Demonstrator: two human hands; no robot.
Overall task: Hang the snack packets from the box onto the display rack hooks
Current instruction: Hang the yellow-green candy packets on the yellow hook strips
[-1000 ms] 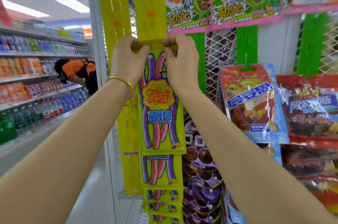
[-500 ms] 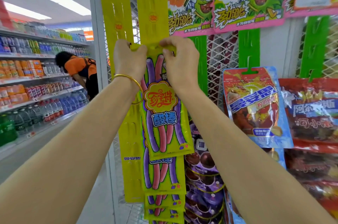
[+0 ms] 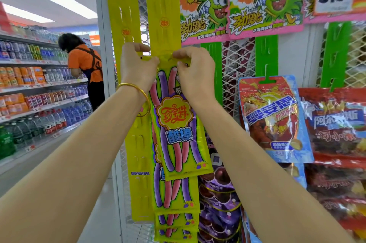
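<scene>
Head view is showing the snack packet (image 3: 178, 127) where?
— It is hanging lengthwise below both hands; left hand (image 3: 138, 66) and right hand (image 3: 195, 72) are pinching its top edge against the yellow strip (image 3: 164, 14).

The snack packet (image 3: 178, 129) hangs at the centre, its top edge against the hanging strip (image 3: 164, 5), which runs up toward 12 o'clock. The left hand (image 3: 138, 68) pinches the packet's top at 11 o'clock and the right hand (image 3: 195, 72) pinches it at 1 o'clock. The lower packets (image 3: 176, 199) hang at 6 o'clock, partly behind it. A second strip (image 3: 120, 5) stands just beside at 10 o'clock. A pouch (image 3: 273, 120) hangs at 3 o'clock. The bottle shelves (image 3: 39, 104) lie well apart at 9 o'clock, with a person (image 3: 87, 64) before them.
</scene>
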